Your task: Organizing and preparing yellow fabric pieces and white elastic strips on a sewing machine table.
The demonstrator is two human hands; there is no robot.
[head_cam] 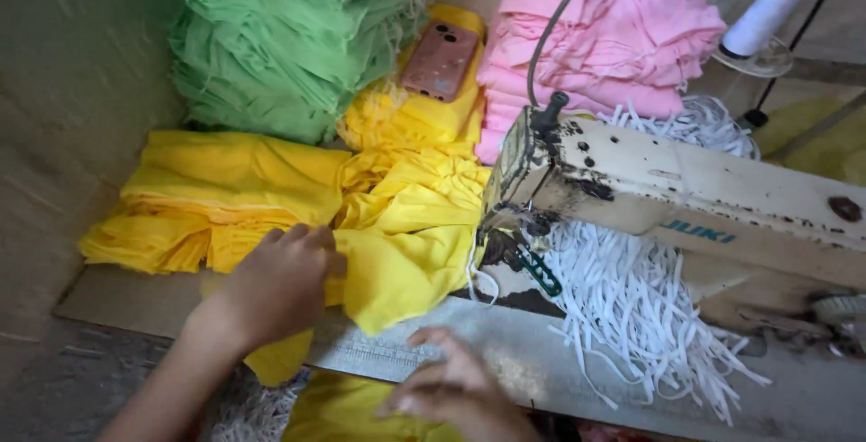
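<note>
Yellow fabric piece point(406, 253) draped on the worktop point(559, 379) beside the sewing machine head point(649, 180). The left hand point(275, 284) pinches its edge; the right hand point(451, 388) rests flat and released on the worktop's near edge. The cloth appears light, limp and easily creased, so a hem or corner likely offers the best hold.

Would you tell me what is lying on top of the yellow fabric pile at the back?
A pink phone lies face down on the yellow fabric pile, between green stack and pink stack. The fabric beneath it is hidden.
</note>
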